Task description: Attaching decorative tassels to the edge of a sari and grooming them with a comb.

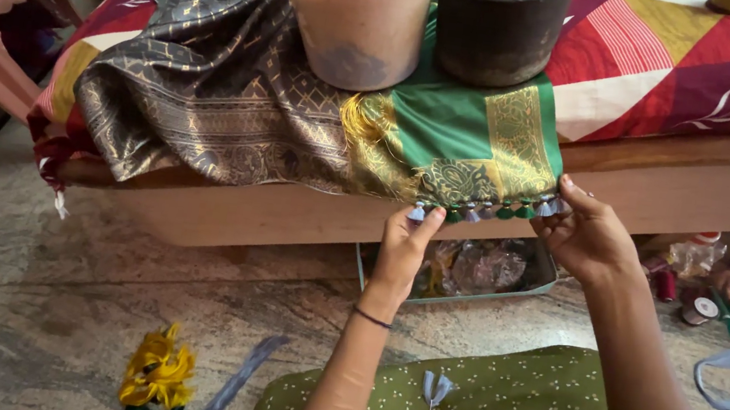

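Head view, two hands, left hand (405,238) and right hand (588,236) each pinching tassels (486,213); two pots (500,21)

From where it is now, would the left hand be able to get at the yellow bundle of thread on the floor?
Probably yes: the left hand pinches the tassel edge, and open floor lies between it and the yellow thread bundle.

Bare forearms, no sleeves showing. Thin dark thread bracelet (372,318) on left wrist. Olive-green garment (528,396), small white dots, over lap.
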